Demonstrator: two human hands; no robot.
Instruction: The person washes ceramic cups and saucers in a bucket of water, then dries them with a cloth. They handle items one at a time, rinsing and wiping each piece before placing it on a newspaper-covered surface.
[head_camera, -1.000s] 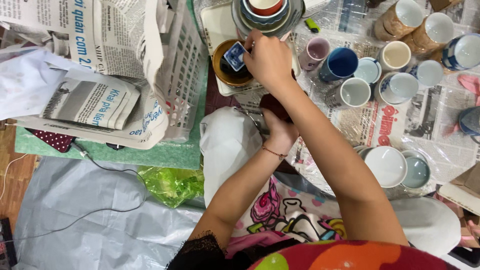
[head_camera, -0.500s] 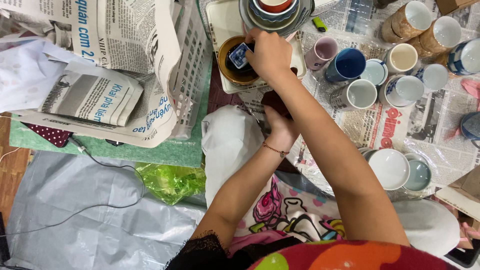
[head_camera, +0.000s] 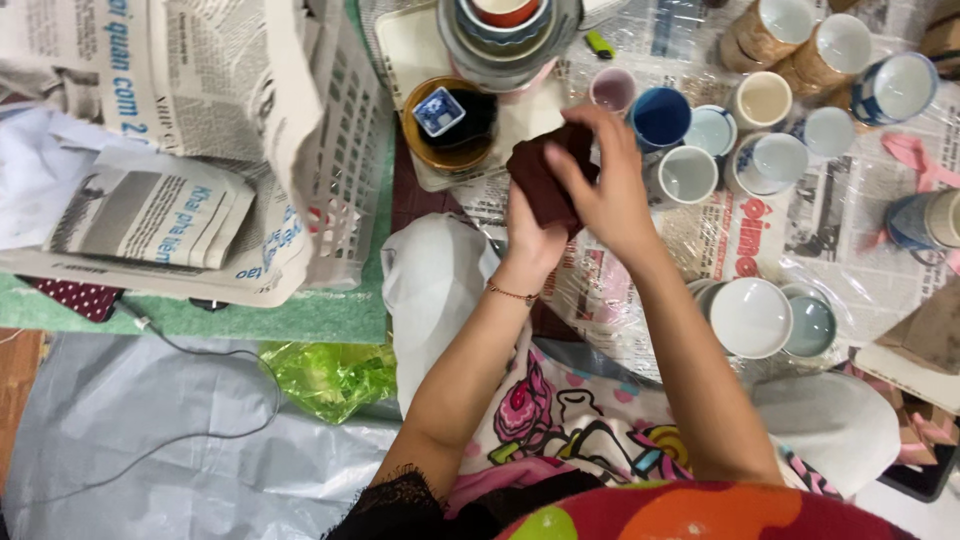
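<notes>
Dark maroon cloth is gripped between both hands over the newspaper-covered work area; the left hand is closed on it from below, the right hand is clasped over its top and right side. Whether a small vessel is wrapped inside cannot be told.

Progress, as a judgement: wiping or wrapping of crockery looks to be mid-way. Many cups are set out bare, none visibly wrapped, so most of the work appears left.

Counts, outward from the hands:
- one pink cup, one dark blue cup, just beyond the right hand
- two white mugs and beside it, with three more pale cups behind them
- two tan ribbed cups at the top right, one blue-patterned cup next to them
- two bowls near the right forearm, a white bowl and a grey-green one touching it
- one amber bowl on a cream tray, a small blue-and-white square dish inside it
- one stack of bowls at the tray's far end, number not countable
- one white plastic basket at the left, filled with newspapers
</notes>
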